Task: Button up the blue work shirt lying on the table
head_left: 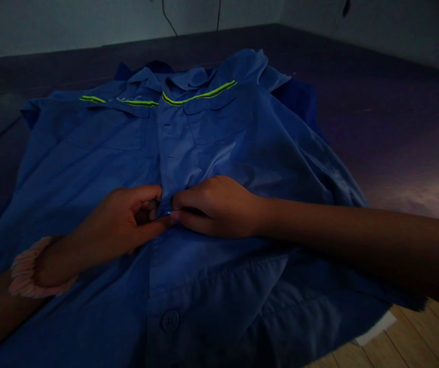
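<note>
A blue button-front work shirt (100,153) lies spread front side up, its collar at the far end and yellow-green stripes across the chest. At the middle of its front placket, my left hand (131,214) pinches the cloth edge, with a pink scrunchie (31,268) round the wrist. Facing it, my right hand (219,207) is closed on the placket too, thumb and fingers at a small shiny button (169,213). Both thumbs nearly meet there. Below, a dark button (170,320) shows on the placket; above, two buttonholes are visible.
The shirt rests on a dark table (388,128), over a darker blue cloth (299,105). A pale wall (127,23) with hanging cords stands behind. Wooden floor (414,337) and a white patch show past the near right edge.
</note>
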Available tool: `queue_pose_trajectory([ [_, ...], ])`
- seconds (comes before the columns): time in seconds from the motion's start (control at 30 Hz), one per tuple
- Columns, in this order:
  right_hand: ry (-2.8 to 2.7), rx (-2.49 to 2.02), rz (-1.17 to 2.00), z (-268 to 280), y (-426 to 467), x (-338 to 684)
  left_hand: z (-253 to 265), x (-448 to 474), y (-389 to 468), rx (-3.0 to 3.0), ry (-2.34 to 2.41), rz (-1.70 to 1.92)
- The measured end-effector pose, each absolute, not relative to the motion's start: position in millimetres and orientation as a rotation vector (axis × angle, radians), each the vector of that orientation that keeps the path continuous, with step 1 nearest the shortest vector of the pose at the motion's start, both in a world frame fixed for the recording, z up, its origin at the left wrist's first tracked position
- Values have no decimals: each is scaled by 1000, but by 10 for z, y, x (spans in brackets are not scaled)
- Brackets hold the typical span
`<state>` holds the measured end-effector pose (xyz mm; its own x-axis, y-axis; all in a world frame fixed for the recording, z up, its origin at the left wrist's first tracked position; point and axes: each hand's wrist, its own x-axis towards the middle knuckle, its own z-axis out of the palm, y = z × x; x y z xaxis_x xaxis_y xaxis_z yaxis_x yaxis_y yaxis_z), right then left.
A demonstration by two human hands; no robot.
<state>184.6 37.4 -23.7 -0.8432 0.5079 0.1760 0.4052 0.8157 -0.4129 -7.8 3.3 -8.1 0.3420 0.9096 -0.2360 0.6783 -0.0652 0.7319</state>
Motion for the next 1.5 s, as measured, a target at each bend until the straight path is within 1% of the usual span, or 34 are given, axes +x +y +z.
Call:
queue_pose_trajectory([
  [0.3, -2708, -681, 563, -227, 376, 1853, -132, -104, 51, 1841, 1318, 469],
  [1.5, -2689, -675, 579, -236, 378, 1856, -151, -118, 63, 1854, 1309, 474],
])
